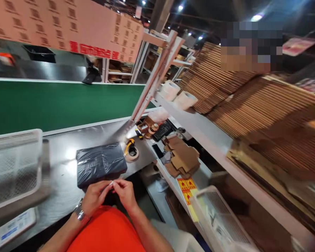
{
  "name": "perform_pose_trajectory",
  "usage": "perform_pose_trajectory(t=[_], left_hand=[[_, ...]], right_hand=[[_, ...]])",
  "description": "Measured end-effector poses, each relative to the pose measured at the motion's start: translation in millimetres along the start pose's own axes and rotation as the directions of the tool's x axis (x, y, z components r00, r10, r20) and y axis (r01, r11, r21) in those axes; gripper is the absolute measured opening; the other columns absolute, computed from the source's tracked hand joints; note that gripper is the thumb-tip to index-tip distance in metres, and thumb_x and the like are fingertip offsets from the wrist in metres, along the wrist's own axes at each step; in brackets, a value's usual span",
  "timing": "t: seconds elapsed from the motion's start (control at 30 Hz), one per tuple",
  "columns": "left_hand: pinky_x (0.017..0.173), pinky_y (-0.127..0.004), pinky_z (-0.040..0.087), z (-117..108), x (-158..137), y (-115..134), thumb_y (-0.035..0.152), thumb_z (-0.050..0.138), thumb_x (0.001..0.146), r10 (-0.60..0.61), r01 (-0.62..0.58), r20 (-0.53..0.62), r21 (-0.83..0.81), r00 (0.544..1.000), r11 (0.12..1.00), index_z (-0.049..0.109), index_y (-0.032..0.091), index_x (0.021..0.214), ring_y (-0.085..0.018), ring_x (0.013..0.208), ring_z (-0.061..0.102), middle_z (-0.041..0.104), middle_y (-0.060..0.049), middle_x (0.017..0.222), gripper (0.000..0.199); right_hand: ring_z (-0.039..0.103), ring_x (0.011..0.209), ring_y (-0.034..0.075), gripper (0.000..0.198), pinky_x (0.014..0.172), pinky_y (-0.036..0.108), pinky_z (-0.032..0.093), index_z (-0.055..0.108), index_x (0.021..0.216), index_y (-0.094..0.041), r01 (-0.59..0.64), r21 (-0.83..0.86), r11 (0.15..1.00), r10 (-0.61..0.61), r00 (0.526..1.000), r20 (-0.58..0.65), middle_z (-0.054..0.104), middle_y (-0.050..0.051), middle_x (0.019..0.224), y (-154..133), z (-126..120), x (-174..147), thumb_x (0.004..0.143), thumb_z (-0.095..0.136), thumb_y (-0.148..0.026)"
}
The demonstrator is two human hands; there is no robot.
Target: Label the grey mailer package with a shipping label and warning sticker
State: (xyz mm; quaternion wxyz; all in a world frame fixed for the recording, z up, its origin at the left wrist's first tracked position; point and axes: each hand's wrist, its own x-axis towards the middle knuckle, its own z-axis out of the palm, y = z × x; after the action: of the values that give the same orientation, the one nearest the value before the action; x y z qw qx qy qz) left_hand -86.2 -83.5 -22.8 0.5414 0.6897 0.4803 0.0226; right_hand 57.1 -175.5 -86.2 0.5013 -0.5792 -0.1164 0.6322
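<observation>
My left hand (96,196), with a metal watch on its wrist, and my right hand (125,193) meet in front of my body. The fingertips of both are pinched together on a small white scrap (111,183), too small to tell its kind. Just beyond the hands, a box-shaped parcel wrapped in black plastic (101,161) lies on the metal table (60,182). To the right of the parcel is a roll of tape (132,155) with a yellow-and-black tool (129,145) by it.
A white plastic basket (39,164) stands at left, above a white device (15,227). Behind the table runs a green conveyor belt (63,103). On the right are flattened cardboard (183,155), a keyboard (164,130), a white bin (212,189) and a shelf stacked with cartons (254,105).
</observation>
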Motion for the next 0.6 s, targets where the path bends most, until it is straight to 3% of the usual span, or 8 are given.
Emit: perform_pose_trajectory(t=[0.17,0.3,0.4,0.47,0.53,0.6], left_hand=[[0.098,-0.039,0.064,13,0,-4,0.055,0.063,0.097,-0.072,0.071,0.095,0.008,0.993,0.997,0.089,0.030,0.099,-0.030,0.102,0.082,0.084,-0.007,0.111,0.036],[0.097,-0.040,0.064,25,2,-4,0.061,0.068,0.091,-0.124,0.125,0.163,0.001,0.979,0.992,0.089,0.031,0.097,-0.032,0.100,0.082,0.084,-0.007,0.109,0.038],[0.091,-0.040,0.064,32,7,1,0.068,0.075,0.080,-0.262,0.271,0.127,-0.060,0.957,0.961,0.088,0.026,0.090,-0.033,0.094,0.080,0.084,-0.009,0.100,0.045],[0.084,-0.040,0.064,37,13,6,0.074,0.081,0.071,-0.414,0.421,0.080,-0.210,0.907,0.882,0.083,0.022,0.081,-0.032,0.088,0.078,0.083,-0.010,0.092,0.053],[0.080,-0.040,0.064,40,20,11,0.078,0.085,0.062,-0.540,0.523,0.091,-0.422,0.837,0.740,0.074,0.020,0.074,-0.032,0.085,0.078,0.081,-0.011,0.087,0.060],[0.076,-0.041,0.065,41,26,14,0.079,0.087,0.057,-0.594,0.546,0.090,-0.521,0.800,0.656,0.066,0.020,0.070,-0.032,0.085,0.078,0.079,-0.010,0.084,0.063]], right_hand=[[0.066,0.065,0.018,0.032,0.064,0.028,0.051,0.085,0.085,-0.018,-0.020,-0.046,0.999,0.020,1.000,-0.016,0.077,0.005,0.078,18,-18,-14,0.088,0.076,-0.048],[0.065,0.063,0.016,0.038,0.064,0.027,0.051,0.082,0.082,-0.016,-0.060,0.031,0.998,0.061,0.997,-0.049,0.075,0.005,0.074,41,-27,-21,0.086,0.079,-0.054],[0.066,0.065,0.017,0.048,0.062,0.027,0.052,0.078,0.082,-0.015,-0.094,0.145,0.985,0.098,0.995,-0.017,0.074,0.007,0.077,51,-35,-25,0.081,0.083,-0.063],[0.067,0.064,0.019,0.052,0.058,0.027,0.052,0.073,0.080,-0.016,-0.143,0.311,0.940,0.134,0.990,0.051,0.073,0.007,0.075,52,-46,-29,0.073,0.089,-0.066],[0.063,0.056,0.018,0.053,0.052,0.027,0.050,0.068,0.076,-0.018,-0.187,0.497,0.847,0.160,0.982,0.097,0.068,0.004,0.067,50,-67,-36,0.065,0.093,-0.063],[0.054,0.051,0.016,0.050,0.049,0.026,0.047,0.062,0.068,-0.020,-0.140,0.621,0.772,0.169,0.986,0.012,0.060,0.001,0.060,48,-101,-43,0.060,0.092,-0.059]])
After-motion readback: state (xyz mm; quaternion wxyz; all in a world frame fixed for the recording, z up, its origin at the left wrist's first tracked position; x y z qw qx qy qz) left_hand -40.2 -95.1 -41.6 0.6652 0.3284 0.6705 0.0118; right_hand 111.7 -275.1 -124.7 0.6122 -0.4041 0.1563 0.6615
